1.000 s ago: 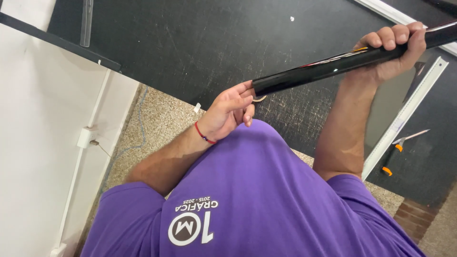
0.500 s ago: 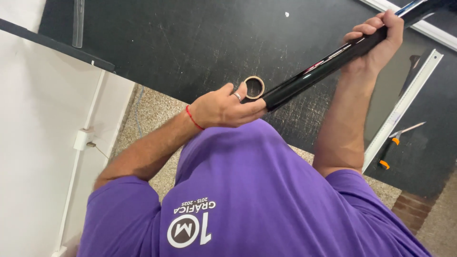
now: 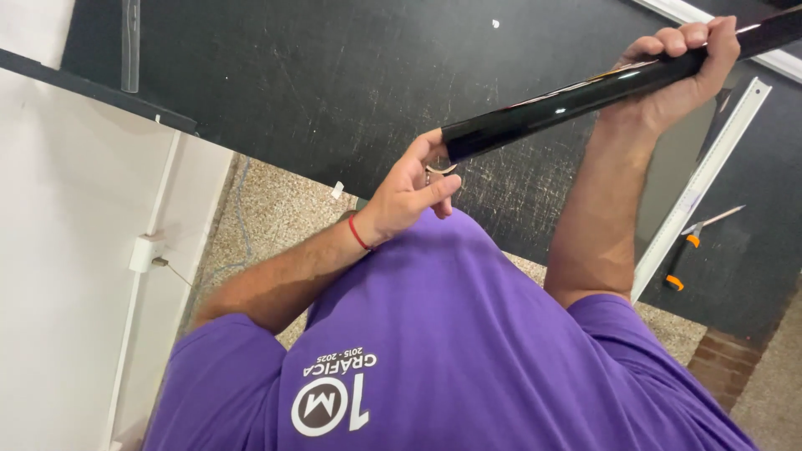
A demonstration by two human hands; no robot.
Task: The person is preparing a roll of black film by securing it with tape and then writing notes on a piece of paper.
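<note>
Above the matte black table (image 3: 334, 83), both hands' fingers (image 3: 693, 38) clasp a glossy black tube (image 3: 585, 96)

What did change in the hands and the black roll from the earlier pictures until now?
The black roll tilted steeper half a second ago, then came back flatter. The left hand kept to its near end, fingers now covering the open core. The right hand stays wrapped around the roll further along. The long ruler and the orange-handled tool on the dark table did not move.
</note>
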